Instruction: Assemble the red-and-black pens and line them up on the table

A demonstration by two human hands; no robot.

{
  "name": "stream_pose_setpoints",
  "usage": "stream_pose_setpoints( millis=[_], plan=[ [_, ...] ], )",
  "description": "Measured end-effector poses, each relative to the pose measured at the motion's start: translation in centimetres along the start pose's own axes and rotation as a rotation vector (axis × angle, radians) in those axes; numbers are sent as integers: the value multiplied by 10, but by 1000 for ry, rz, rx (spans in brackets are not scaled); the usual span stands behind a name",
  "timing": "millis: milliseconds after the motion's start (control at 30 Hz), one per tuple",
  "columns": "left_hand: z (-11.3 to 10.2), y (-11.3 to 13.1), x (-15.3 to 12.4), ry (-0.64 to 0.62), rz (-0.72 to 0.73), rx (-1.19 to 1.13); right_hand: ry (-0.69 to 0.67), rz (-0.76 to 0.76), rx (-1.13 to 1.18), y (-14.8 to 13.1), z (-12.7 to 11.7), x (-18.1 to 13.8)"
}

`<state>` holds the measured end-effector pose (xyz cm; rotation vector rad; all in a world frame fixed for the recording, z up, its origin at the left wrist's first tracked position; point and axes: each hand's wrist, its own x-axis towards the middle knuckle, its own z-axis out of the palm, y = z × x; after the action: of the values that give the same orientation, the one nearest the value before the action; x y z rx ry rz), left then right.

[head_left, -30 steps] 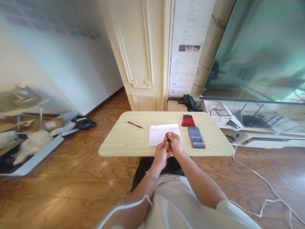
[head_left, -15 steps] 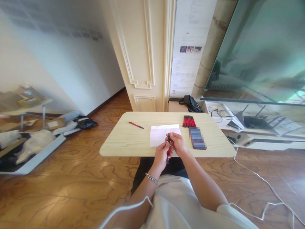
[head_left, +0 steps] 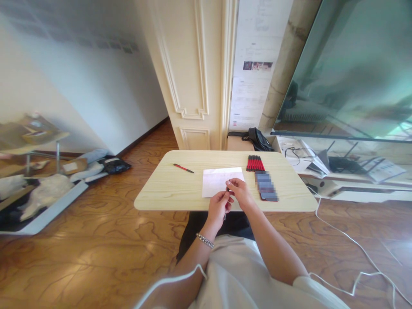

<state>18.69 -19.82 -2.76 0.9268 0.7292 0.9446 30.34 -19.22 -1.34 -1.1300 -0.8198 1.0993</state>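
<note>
A red and black pen (head_left: 227,189) is held between my two hands above the near edge of the table. My left hand (head_left: 219,206) is closed around its lower part, and one dark end sticks out below the fingers. At the upper end, the fingers of my right hand (head_left: 238,191) pinch the black part. Fingers hide most of the barrel. Under and behind the hands lies a sheet of white paper (head_left: 210,182). To its right, several red and black pens (head_left: 255,163) lie side by side in a row. A single pen (head_left: 183,168) rests far left.
A phone (head_left: 266,186) with a blurred screen lies right of the paper on the pale wooden table (head_left: 157,189). A black bag (head_left: 258,140) sits behind the table. White cable (head_left: 341,231) trails over the floor at right. Boxes and packages (head_left: 75,166) stand at left.
The fingers of my right hand have shifted slightly on the pen's upper end, covering more of it. The pen's lower end has moved a little left and up. The tabletop items have stayed put.
</note>
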Motion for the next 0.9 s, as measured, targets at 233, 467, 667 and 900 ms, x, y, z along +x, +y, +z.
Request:
stream_pose_setpoints(
  millis=[233, 467, 667, 900],
  plan=[
    [-1, -1, 0, 8, 15, 15, -41, 29, -2, -3, -2, -1],
    [0, 1, -1, 31, 1, 16, -91, 53, 8, -1, -4, 0],
    [0, 0, 0, 27, 0, 11, -100, 23, -12, 0, -7, 0],
    [0, 0, 0, 22, 8, 20, -56, -16, -82, 3, -7, 1]
  ],
)
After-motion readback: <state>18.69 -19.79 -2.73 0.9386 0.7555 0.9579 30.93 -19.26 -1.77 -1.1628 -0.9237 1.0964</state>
